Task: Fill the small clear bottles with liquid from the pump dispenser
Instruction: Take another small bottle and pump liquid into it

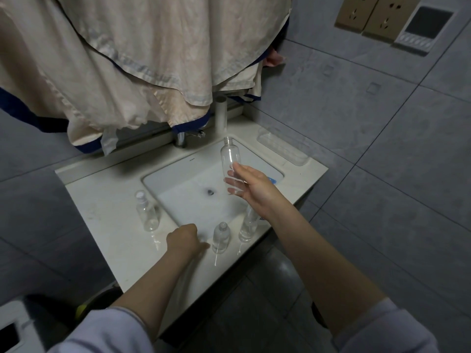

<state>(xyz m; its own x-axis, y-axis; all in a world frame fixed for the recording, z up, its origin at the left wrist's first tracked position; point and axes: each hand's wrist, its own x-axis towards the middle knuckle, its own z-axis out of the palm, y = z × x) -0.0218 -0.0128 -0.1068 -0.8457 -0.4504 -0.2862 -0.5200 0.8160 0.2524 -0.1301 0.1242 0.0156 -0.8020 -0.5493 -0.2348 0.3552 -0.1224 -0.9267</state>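
An uncapped clear bottle (pixel 230 159) is held up over the right half of the sink (pixel 178 197), neck pointing up and slightly away, and it looks empty. The right hand (pixel 251 186) grips its lower part, fingers (pixel 235 183) spread across the front of the bottle and the thumb along its upper side.

Three more clear bottles stand upright on the table (pixel 107 215) around the sink. One with a white cap (pixel 146 211) stands by the sink's left edge. A short open bottle (pixel 221 236) stands on the front strip of the table, between the sink and the table's front edge. A taller bottle (pixel 248 225) stands just to its right, its top hidden behind the right wrist. Both front bottles seem to hold clear liquid.

The left hand (pixel 184 238) rests on the front strip of the table, just left of the short open bottle, with its fingers curled under; I cannot tell whether it holds anything.

At the table's back edge a tap (pixel 182 138) stands behind the sink, and a white tube-shaped container (pixel 221 113) stands to its right. A clear tray (pixel 283 146) lies in the back right corner. Beige cloths with dark blue edging (pixel 127 59) hang over the back of the table. On the grey tiled wall at upper right are two sockets (pixel 374 16) and a control panel (pixel 423 30).
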